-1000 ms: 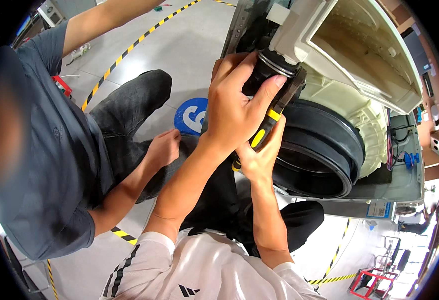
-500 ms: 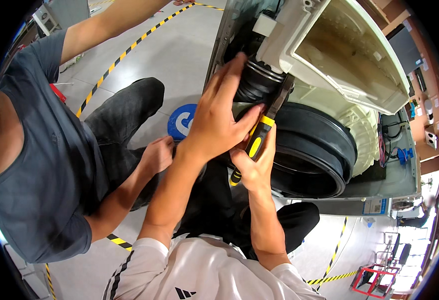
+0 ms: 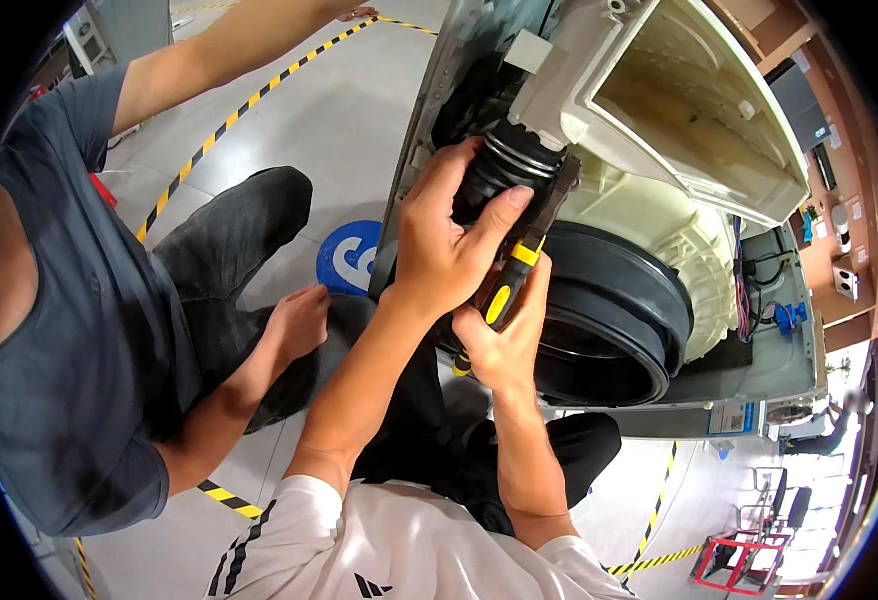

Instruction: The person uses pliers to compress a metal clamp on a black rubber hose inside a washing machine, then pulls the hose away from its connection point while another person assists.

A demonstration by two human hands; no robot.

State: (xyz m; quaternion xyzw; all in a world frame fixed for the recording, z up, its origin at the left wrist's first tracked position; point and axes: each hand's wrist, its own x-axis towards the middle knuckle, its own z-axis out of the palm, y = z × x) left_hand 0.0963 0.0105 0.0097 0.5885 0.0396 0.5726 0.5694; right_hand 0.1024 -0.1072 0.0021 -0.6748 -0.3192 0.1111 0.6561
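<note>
My right hand [image 3: 507, 345] is closed around pliers [image 3: 502, 297] with black and yellow handles. Their dark jaws reach up to the side of a black ribbed rubber hose [image 3: 487, 180], by a shiny wire hose clamp [image 3: 521, 152] around its upper end. Whether the jaws grip the clamp cannot be made out. My left hand [image 3: 434, 235] wraps the hose from the left, thumb in front and fingers partly hidden behind it. Above, the hose meets a whitish plastic housing [image 3: 556, 95]. A large black rubber door gasket [image 3: 624, 310] lies just right of the pliers.
The opened washing machine's grey cabinet [image 3: 759, 370] surrounds the parts, with wiring [image 3: 744, 285] on its right. Close on my left sits a co-worker [image 3: 89, 300] in a dark shirt, one hand [image 3: 299, 318] near my left forearm. Striped tape [image 3: 224, 130] marks the floor.
My left hand has shifted its hold, and its thumb now lies across the front of the hose. The pliers stay beside the clamp in my right hand. The whole view has shifted slightly.
</note>
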